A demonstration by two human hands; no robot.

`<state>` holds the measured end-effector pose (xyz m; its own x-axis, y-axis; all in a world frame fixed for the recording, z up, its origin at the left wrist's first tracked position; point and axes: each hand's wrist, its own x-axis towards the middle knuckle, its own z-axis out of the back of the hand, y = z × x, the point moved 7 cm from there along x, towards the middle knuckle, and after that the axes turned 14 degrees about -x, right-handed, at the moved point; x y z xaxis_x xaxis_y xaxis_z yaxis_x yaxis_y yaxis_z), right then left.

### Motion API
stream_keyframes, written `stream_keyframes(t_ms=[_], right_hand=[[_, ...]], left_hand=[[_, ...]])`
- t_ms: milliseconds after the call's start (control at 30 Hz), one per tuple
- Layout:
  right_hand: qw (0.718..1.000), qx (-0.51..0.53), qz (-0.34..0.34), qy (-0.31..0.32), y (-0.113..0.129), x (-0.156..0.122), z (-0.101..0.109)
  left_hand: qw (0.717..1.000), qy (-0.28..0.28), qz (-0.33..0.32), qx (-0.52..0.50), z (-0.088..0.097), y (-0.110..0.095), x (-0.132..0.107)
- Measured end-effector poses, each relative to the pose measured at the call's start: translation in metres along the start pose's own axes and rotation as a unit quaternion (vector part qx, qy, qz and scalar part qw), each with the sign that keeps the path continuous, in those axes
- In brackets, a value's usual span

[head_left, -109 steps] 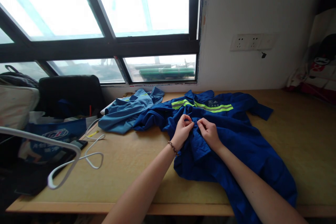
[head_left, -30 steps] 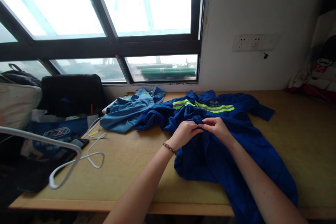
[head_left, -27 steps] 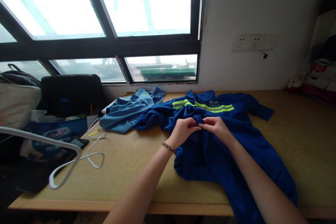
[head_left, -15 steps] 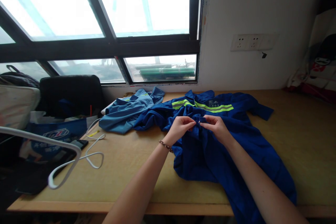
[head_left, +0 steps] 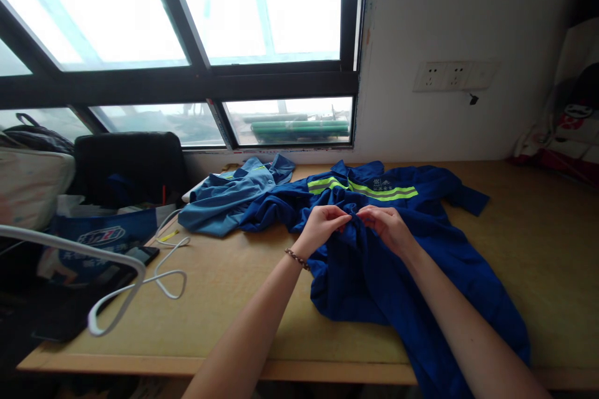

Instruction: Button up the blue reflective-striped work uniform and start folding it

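Spread across the table is a dark blue work coverall [head_left: 435, 237] with a yellow-green and grey reflective band over its chest, its lower part hanging past the front edge. My left hand [head_left: 324, 224] pinches a gathered fold of its front between thumb and fingers. Close beside it, fingertips nearly meeting, my right hand [head_left: 386, 224] pinches the same fold from the right. Any button or fastener between the fingertips is too small to make out. A lighter blue work shirt [head_left: 224, 199] lies crumpled to the left, against the coverall's sleeve.
A white cable [head_left: 161, 277] loops over the left side of the wooden table [head_left: 224, 312]. Beyond that edge stand a blue printed bag [head_left: 100, 234] and a black chair [head_left: 131, 162]. Behind are a window and a wall socket panel [head_left: 456, 76].
My right hand's fingers have shifted slightly and curled closer to the fold, covering the bit of cloth that showed between them. My left hand stays pinched. The view has shifted a little.
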<state>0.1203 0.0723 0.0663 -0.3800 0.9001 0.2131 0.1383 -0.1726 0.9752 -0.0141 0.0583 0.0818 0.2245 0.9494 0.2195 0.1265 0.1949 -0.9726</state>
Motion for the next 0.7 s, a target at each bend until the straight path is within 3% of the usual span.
stream_keyframes(t_ms=[200, 333, 533, 700], right_hand=[[0.992, -0.123, 0.028, -0.03, 0.006, 0.0, 0.001], [0.965, -0.244, 0.081, -0.061, 0.011, -0.002, 0.0], [0.879, -0.429, 0.165, -0.127, 0.019, -0.011, -0.011], [0.803, -0.541, 0.194, -0.16, 0.022, -0.021, -0.021]], left_hand=[[0.999, -0.002, -0.02, 0.025, -0.001, -0.001, -0.001], [0.998, -0.021, -0.043, 0.051, 0.002, 0.005, -0.001], [0.994, -0.026, -0.055, 0.089, 0.001, 0.01, 0.0], [0.988, -0.05, -0.066, 0.127, -0.003, 0.006, -0.005]])
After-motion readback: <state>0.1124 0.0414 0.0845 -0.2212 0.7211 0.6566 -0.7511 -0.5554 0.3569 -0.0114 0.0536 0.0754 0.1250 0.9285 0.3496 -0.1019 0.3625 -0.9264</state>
